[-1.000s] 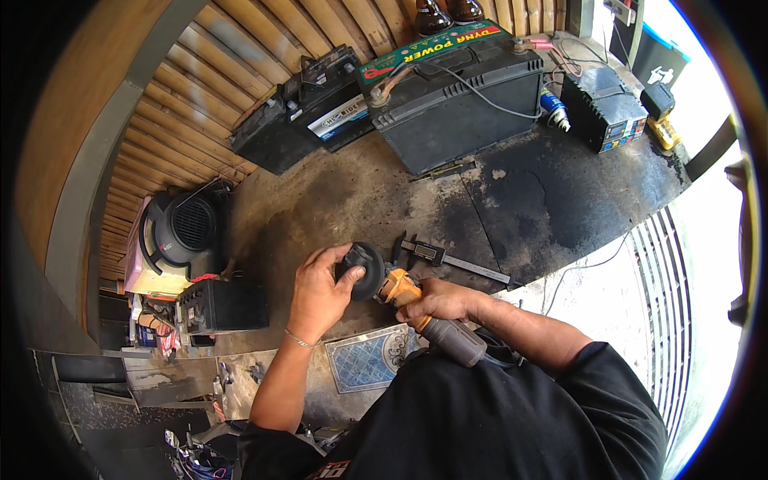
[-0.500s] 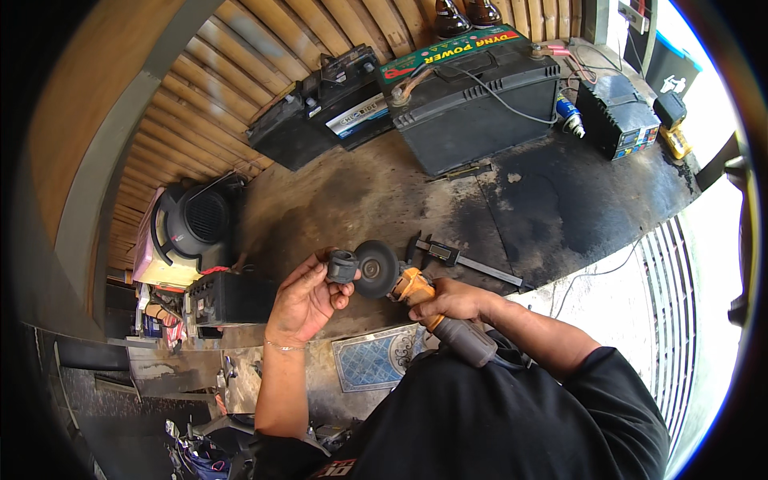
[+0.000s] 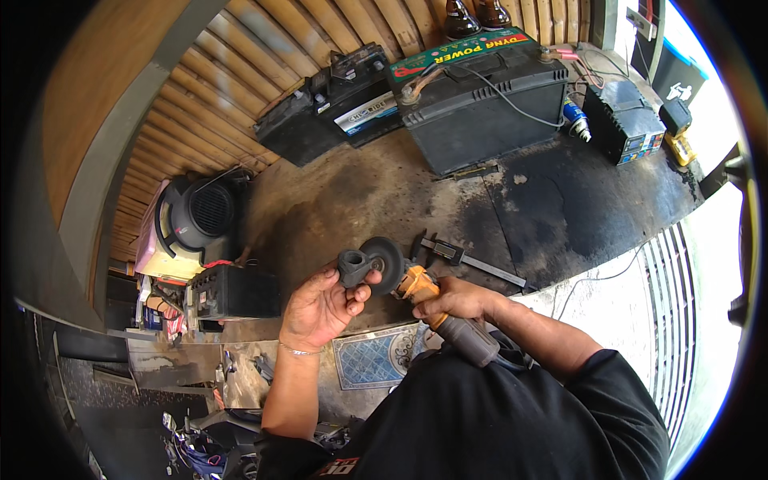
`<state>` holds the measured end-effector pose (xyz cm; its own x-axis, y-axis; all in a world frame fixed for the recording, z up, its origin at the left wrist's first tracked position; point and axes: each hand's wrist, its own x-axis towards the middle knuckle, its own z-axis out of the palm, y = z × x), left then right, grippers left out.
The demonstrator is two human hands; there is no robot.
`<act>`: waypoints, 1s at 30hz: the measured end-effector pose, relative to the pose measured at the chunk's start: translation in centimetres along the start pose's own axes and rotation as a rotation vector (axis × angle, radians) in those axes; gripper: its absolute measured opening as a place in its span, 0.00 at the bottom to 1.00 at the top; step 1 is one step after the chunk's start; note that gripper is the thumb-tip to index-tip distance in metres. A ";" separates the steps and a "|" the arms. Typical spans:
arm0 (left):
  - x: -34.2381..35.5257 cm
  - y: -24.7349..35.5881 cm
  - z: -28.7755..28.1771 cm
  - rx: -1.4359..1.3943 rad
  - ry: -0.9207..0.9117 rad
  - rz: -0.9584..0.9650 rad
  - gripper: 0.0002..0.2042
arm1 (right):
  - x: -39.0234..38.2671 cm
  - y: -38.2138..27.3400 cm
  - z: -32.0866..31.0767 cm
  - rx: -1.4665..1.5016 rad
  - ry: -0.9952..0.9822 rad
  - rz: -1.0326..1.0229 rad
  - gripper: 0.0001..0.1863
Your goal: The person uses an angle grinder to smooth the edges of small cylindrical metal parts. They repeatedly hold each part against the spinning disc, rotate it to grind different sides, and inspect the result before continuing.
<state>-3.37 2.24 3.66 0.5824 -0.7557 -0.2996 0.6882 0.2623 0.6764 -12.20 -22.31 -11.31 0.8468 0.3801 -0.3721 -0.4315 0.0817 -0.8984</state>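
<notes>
Just left of the grinding disc (image 3: pixel 393 258), at the fingertips of the left hand (image 3: pixel 310 312), I see a small dark part (image 3: pixel 353 272) with a round hole through it. The left fingers are closed on it in a pinch, palm turned up, and the mouth of the hole tips up toward the wearer's head. From where I stand, the part overlaps the disc's near-left rim; whether the two touch, I can't tell.

The right hand (image 3: pixel 456 299) is wrapped round the angle grinder (image 3: pixel 418 283), fingers curled under and mostly out of my sight. The tool's long axis runs aslant: its grey butt lies back from the right fingers, close to the body, while the orange head and the disc reach forward and left of them, pointing at the left hand. The disc's flat face, with its centre fastening, shows beside the part, so to my mind the relation that counts is part against disc, and the left fingertips are nearer that meeting place than the right ones.

Forward of the right fingers, a digital caliper (image 3: pixel 485 267) lies on the stained desk (image 3: pixel 376 188), its beam sloping rightward and back. Farther forward, well apart from both hands, stands a large black battery (image 3: pixel 490 124).
</notes>
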 end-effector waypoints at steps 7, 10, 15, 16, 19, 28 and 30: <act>0.3 -0.1 0.2 0.051 -0.066 0.054 0.24 | 0.1 -0.1 -0.2 -0.004 -0.022 0.009 0.35; 0.4 -0.2 0.3 0.046 -0.080 0.079 0.25 | 0.4 0.2 -0.2 0.004 -0.034 -0.006 0.35; 0.6 -0.1 0.3 0.172 0.008 0.133 0.23 | 0.3 0.2 -0.5 -0.006 -0.059 0.028 0.37; 0.7 -0.2 0.2 0.245 0.034 0.172 0.23 | 0.3 0.1 -0.5 -0.003 -0.055 0.033 0.37; 1.5 -1.0 -0.3 0.581 0.318 0.285 0.23 | 0.1 -0.1 -0.4 -0.013 -0.039 0.022 0.36; 3.7 -2.0 -1.8 1.117 0.506 0.551 0.21 | 0.2 0.2 -0.3 -0.023 -0.025 -0.010 0.34; 4.1 -2.2 -1.6 1.175 0.537 0.556 0.21 | 0.3 0.2 -0.3 -0.015 -0.044 0.020 0.36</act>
<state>-1.82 -0.45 -0.10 0.9308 -0.3321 0.1528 -0.2862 -0.4021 0.8697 -11.94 -22.51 -11.63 0.8234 0.4218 -0.3795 -0.4430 0.0600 -0.8945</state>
